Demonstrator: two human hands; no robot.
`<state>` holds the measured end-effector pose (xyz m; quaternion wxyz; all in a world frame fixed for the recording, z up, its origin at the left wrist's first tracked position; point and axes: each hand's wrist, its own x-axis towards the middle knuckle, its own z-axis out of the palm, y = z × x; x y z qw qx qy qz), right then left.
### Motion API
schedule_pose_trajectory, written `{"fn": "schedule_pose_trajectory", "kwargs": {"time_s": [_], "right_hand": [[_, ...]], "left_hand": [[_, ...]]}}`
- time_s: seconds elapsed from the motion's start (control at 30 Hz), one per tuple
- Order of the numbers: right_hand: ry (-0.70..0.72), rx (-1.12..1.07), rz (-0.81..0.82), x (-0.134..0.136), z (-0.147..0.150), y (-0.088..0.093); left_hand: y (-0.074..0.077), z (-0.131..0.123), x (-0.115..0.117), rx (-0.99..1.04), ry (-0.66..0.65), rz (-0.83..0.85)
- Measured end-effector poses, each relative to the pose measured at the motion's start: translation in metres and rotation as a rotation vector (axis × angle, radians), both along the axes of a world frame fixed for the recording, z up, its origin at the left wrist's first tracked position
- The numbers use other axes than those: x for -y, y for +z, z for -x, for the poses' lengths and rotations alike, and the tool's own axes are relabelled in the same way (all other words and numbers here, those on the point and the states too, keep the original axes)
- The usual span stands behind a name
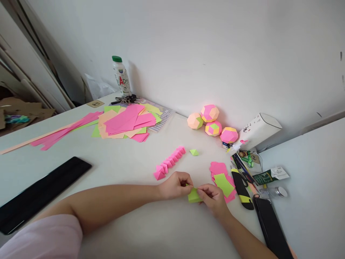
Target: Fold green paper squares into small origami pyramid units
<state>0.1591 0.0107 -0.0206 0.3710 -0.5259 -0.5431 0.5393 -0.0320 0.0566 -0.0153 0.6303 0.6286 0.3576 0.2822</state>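
My left hand (176, 185) and my right hand (212, 197) meet low on the white table (129, 169), both pinching a small green paper piece (193, 196) between curled fingers. Just beyond my left hand runs a row of folded pink paper units (169, 162), with one folded green unit (194, 152) at its far end. To the right of my right hand lies a small stack of pink squares (219, 168) with a green square (224, 184) on top.
Paper balls (209, 113) in pink, orange and green sit by the wall. Loose coloured sheets (126, 121) and pink strips (64, 131) lie at back left near a bottle (121, 76) and keys (126, 99). A black pad (40, 190) lies left; a yellow-black cutter (242, 190), pens and a white box (258, 130) crowd the right.
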Motion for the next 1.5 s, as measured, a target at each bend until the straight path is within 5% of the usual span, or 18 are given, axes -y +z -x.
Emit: {"fn": "schedule_pose_trajectory", "kwargs": {"time_s": [0.43,0.7,0.97,1.17,1.5], "right_hand": [[-0.08,-0.079,0.008,-0.001,-0.004,0.001],[-0.05,-0.01,-0.035,0.0,-0.003,0.003],[0.078,0.145,-0.281,-0.002,0.006,0.004],[0.07,0.187,-0.179,-0.001,0.008,0.005],[-0.088,-0.088,-0.023,-0.002,-0.007,-0.001]], "left_hand": [[0.0,0.005,-0.002,0.164,0.021,0.221],[0.001,0.004,0.0,0.131,-0.082,0.161],[-0.005,0.0,0.001,0.038,-0.095,0.089],[-0.005,-0.001,0.002,0.019,-0.101,0.064],[-0.003,0.003,-0.007,0.144,0.012,0.269]]}}
